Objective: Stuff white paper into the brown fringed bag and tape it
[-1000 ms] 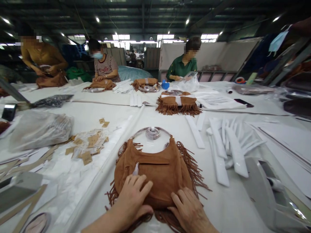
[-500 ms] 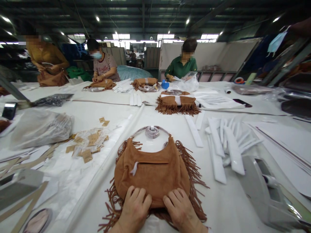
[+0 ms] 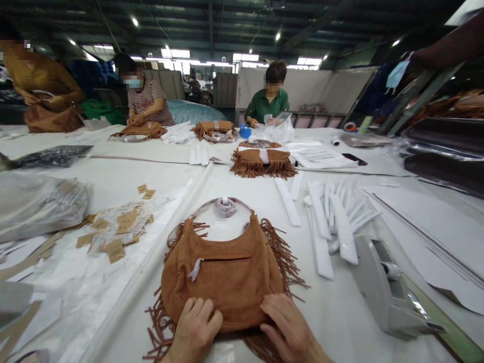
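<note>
The brown fringed bag [image 3: 223, 272] lies flat on the white counter [image 3: 363, 322], near its front edge, zip pocket up, its wrapped handle [image 3: 225, 206] pointing away; the left hand [image 3: 194, 330] and right hand [image 3: 289, 327] rest on the bag's lower edge, fingers [image 3: 206, 308] extended and slightly apart, gripping nothing; fringe spills out on both sides. Bare counter lies open just right of the bag; beyond it are white strips [image 3: 333, 222] and a grey tape dispenser [image 3: 381, 287]. To the left, a clear plastic wrap holds brown tags [image 3: 117, 227]; their print is too small to read. A second fringed bag [image 3: 260, 161] lies farther back.
</note>
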`<state>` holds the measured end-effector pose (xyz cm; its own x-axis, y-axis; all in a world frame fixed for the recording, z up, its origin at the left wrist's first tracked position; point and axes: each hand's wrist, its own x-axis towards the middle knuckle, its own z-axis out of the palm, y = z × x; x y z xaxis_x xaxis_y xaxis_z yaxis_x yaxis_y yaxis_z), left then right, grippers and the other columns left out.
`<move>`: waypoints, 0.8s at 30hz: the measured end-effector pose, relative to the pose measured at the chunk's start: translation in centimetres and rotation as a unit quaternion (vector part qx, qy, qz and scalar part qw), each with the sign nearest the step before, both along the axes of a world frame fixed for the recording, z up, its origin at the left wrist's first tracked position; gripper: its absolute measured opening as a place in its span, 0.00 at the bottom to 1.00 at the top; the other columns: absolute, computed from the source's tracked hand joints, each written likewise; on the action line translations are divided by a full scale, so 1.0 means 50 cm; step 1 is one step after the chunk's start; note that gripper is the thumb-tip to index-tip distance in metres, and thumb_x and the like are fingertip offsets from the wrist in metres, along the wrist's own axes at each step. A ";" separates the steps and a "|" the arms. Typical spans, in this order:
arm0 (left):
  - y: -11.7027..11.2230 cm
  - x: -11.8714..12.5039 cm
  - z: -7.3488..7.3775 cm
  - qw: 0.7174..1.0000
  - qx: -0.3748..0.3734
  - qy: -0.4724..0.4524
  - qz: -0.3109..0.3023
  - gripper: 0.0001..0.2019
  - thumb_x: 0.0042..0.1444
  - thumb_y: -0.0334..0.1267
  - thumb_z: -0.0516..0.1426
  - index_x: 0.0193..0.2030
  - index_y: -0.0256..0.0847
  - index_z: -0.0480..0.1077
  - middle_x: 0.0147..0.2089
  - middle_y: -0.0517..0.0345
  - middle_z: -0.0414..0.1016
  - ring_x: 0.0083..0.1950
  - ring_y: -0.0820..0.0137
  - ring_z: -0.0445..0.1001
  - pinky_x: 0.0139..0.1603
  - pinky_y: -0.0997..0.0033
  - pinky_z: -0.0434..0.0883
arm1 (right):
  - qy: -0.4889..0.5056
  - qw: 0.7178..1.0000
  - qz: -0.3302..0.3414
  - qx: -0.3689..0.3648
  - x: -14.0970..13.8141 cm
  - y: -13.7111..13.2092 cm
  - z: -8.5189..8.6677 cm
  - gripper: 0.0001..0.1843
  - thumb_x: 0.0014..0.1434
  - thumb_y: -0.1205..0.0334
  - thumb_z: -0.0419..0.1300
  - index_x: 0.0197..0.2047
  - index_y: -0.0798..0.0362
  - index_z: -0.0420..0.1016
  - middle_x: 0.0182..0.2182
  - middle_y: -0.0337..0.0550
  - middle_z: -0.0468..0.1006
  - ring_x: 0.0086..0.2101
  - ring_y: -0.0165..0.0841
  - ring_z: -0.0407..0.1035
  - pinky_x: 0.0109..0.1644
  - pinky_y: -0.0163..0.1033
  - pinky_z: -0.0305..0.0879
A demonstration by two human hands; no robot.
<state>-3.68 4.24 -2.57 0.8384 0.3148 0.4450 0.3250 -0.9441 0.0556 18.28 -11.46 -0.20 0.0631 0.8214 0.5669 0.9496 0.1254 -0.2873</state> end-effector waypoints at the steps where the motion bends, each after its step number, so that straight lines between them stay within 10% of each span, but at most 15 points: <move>1: 0.000 -0.001 -0.002 1.000 0.004 -0.003 -0.005 0.08 0.58 0.29 0.50 0.32 0.44 0.66 0.30 0.57 0.65 0.31 0.65 0.62 0.37 0.62 0.59 | 0.059 0.997 -0.051 -0.009 0.007 -0.005 0.007 0.12 0.65 0.62 0.51 0.50 0.52 0.68 0.41 0.47 0.78 0.43 0.36 0.72 0.48 0.43 0.69; 5: 0.002 -0.006 -0.016 0.999 0.027 -0.015 -0.026 0.09 0.56 0.28 0.49 0.35 0.45 0.68 0.31 0.57 0.66 0.33 0.65 0.63 0.39 0.63 0.60 | 0.267 0.920 -0.234 -0.165 0.039 0.005 0.042 0.15 0.64 0.55 0.49 0.36 0.52 0.74 0.30 0.41 0.79 0.30 0.34 0.73 0.34 0.37 0.68; 15: 0.018 -0.018 -0.042 0.998 0.036 0.012 -0.042 0.10 0.53 0.28 0.52 0.37 0.47 0.70 0.37 0.58 0.70 0.37 0.66 0.66 0.41 0.64 0.60 | 0.217 0.857 -0.284 -0.372 0.076 0.061 0.081 0.11 0.49 0.58 0.59 0.20 0.54 0.72 0.17 0.43 0.72 0.19 0.32 0.64 0.24 0.36 0.49; 24: -0.074 0.133 0.078 0.969 -0.161 0.187 -0.016 0.26 0.49 0.42 0.62 0.55 0.40 0.65 0.53 0.47 0.69 0.51 0.57 0.68 0.51 0.59 0.62 | 0.240 0.863 -0.282 -0.344 0.072 0.044 0.049 0.09 0.48 0.68 0.56 0.19 0.55 0.69 0.17 0.41 0.70 0.20 0.29 0.61 0.24 0.36 0.47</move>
<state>2.97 0.52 1.31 0.9337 0.3580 -0.0090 0.3502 -0.9075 0.2321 21.86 -9.28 2.24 0.6545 0.7147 -0.2466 0.5541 -0.6753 -0.4868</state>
